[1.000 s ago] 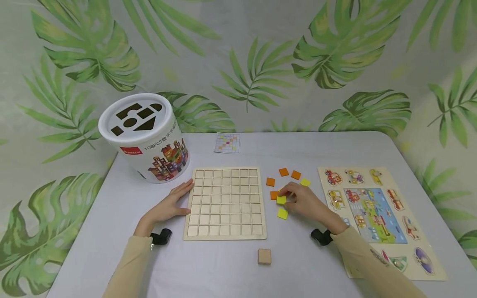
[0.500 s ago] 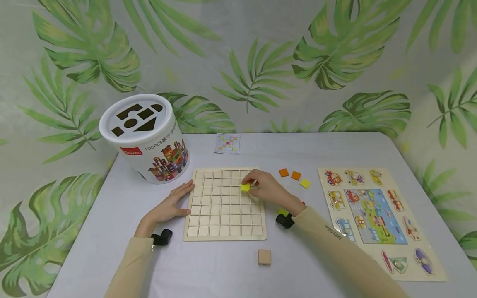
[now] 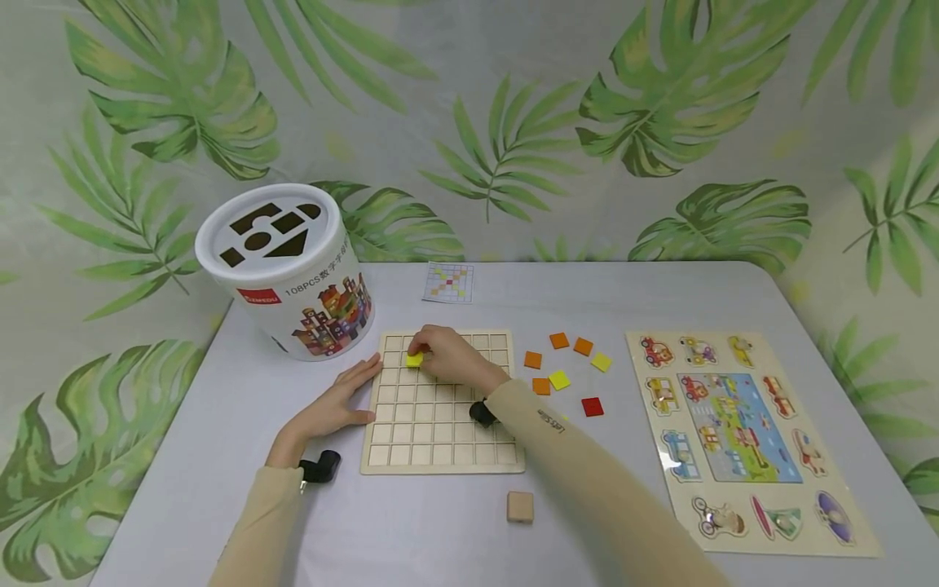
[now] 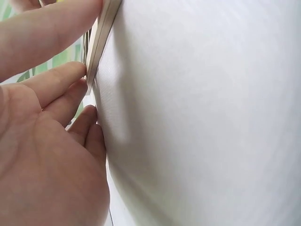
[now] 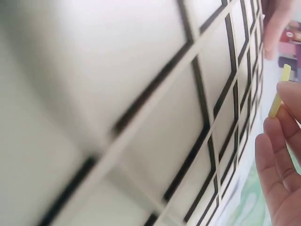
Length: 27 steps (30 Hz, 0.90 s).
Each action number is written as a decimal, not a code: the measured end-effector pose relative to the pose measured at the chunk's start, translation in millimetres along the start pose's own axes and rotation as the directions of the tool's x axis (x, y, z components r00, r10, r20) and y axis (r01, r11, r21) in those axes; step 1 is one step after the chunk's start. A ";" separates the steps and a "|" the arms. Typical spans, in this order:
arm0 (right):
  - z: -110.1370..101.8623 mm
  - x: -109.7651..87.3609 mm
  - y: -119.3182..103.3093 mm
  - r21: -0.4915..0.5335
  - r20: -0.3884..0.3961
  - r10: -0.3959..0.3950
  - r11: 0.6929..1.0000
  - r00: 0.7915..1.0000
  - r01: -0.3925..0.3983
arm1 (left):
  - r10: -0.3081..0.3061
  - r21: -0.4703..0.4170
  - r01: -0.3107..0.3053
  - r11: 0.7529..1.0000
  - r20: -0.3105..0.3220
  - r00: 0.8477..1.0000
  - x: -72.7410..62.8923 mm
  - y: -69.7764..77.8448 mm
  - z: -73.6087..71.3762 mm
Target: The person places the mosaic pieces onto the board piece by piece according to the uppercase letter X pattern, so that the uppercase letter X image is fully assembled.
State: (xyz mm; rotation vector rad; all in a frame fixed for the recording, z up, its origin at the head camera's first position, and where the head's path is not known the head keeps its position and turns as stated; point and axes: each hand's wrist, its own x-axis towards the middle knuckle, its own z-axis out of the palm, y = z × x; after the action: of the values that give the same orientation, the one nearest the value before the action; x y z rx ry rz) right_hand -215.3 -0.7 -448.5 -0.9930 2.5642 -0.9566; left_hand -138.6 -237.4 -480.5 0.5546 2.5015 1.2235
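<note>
Over board [image 3: 423,433], right hand [image 3: 450,356] moved left, pinching yellow tile [image 3: 414,360].

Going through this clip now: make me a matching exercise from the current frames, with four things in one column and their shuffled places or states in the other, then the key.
Things
1. Left hand
2. Red tile
3. Right hand
4. Wooden block

Places or states
A. Pinching a yellow tile
B. On the tabletop, nearer the person than the grid board
C. Fingertips at the board's left edge
D. Lying between the board and the picture puzzle

Pairs: 1-C, 2-D, 3-A, 4-B
</note>
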 end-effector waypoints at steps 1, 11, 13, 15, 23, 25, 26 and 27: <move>1.6 3.8 -0.4 -0.014 0.003 -0.002 1.000 1.000 0.002 | -0.001 0.000 0.001 1.000 0.000 1.000 0.2 -0.1 0.0; 9.3 20.1 -3.7 -0.152 0.018 0.019 0.988 1.000 -0.016 | 0.004 -0.008 -0.004 1.000 0.005 1.000 2.1 0.7 -0.7; 9.3 18.8 -5.2 -0.155 0.026 0.029 0.988 0.999 -0.025 | 0.007 -0.006 -0.007 1.000 0.004 1.000 2.0 0.8 -1.0; 8.4 16.4 -5.0 -0.136 0.029 0.039 0.990 0.999 -0.035 | 0.007 -0.006 -0.007 1.000 0.003 1.000 1.8 0.8 -1.1; -19.8 -19.0 12.8 0.186 -0.023 0.096 0.978 0.995 -0.090 | -0.012 -0.018 0.012 1.000 -0.013 1.000 -0.7 1.8 1.2; -32.4 -33.5 22.2 0.241 -0.041 0.107 0.966 0.993 -0.094 | -0.013 -0.018 0.013 1.000 -0.018 1.000 -1.1 2.3 1.4; -38.7 -41.4 27.3 0.258 -0.053 0.121 0.961 0.991 -0.103 | -0.014 -0.016 0.013 1.000 -0.018 1.000 -1.1 2.2 1.4; -45.0 -49.6 33.1 0.270 -0.066 0.129 0.957 0.989 -0.107 | -0.013 -0.014 0.013 1.000 -0.019 1.000 -1.2 2.3 1.4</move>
State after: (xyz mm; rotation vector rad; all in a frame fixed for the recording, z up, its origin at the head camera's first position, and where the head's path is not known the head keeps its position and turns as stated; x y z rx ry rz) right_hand -214.6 73.1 -436.7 -0.7321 2.4408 -1.2909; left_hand -136.4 -235.7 -479.3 0.5245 2.5064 1.2457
